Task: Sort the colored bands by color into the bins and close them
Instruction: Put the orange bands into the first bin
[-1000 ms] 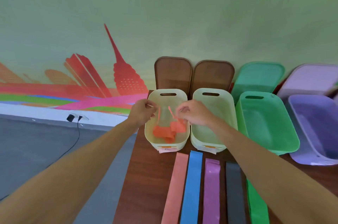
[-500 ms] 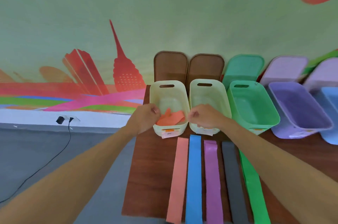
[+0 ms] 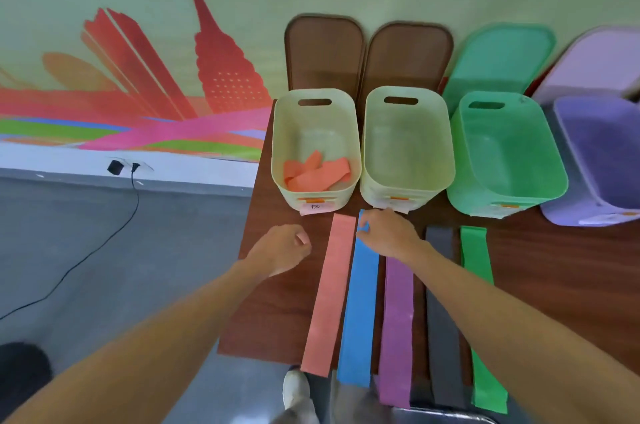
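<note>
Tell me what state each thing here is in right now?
Left cream bin: open, orange band inside.
Second cream bin: open, empty.
Green bin: open, empty.
Purple bin: open.
Lids: off, leaning on the wall.
Right hand: pinches blue band at its far end.
Left hand: curled, holding nothing.

Right hand [image 3: 388,233] pinches the blue band [image 3: 360,302] at its far end; the curled, empty left hand [image 3: 280,248] hovers at its nine o'clock.
</note>
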`<state>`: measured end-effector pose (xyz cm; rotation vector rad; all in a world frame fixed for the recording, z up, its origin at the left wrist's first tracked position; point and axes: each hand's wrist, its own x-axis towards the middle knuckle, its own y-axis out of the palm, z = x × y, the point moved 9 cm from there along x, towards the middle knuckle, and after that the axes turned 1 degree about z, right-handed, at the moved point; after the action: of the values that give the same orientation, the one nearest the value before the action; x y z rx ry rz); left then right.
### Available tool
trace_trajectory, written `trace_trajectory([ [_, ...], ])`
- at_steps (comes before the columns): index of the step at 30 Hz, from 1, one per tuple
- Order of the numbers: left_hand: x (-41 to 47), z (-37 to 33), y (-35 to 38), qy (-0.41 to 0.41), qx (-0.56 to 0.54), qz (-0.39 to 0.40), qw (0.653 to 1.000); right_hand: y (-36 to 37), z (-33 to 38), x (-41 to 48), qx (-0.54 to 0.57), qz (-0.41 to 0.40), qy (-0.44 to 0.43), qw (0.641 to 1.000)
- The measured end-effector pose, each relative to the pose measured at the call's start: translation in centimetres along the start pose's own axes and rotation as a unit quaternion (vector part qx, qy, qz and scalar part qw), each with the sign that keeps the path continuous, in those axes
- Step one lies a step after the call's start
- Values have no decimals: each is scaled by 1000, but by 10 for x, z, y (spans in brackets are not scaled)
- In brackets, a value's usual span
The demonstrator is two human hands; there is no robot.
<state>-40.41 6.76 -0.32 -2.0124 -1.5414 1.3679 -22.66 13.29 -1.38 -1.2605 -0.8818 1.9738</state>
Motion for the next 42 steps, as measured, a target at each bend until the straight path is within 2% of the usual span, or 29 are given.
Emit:
trace_trajectory([
  [10, 28, 18, 66, -45, 7, 6, 999, 35, 5, 43, -67, -43, -17, 997],
  [16, 29, 20, 74, -51, -7, 9, 999, 37, 7, 43, -46, -77, 0, 996],
  [23, 25, 24, 78, -73, -42, 10, 996, 12, 25, 22, 3, -111, -46, 993],
  [27, 24, 19, 81, -62, -56, -9, 996, 0, 18, 15, 8, -139, -38, 990],
  [32, 21, 19, 88, -42, -48, -19, 998, 14, 11, 29, -33, -95, -2, 995],
  [37, 21, 29, 75, -37, -48, -35, 998, 30, 13, 45, -82, -84, 13, 993],
  [42, 22, 34, 76, -36, -36, -16, 999, 41, 4, 48, -34, -71, 23, 997],
])
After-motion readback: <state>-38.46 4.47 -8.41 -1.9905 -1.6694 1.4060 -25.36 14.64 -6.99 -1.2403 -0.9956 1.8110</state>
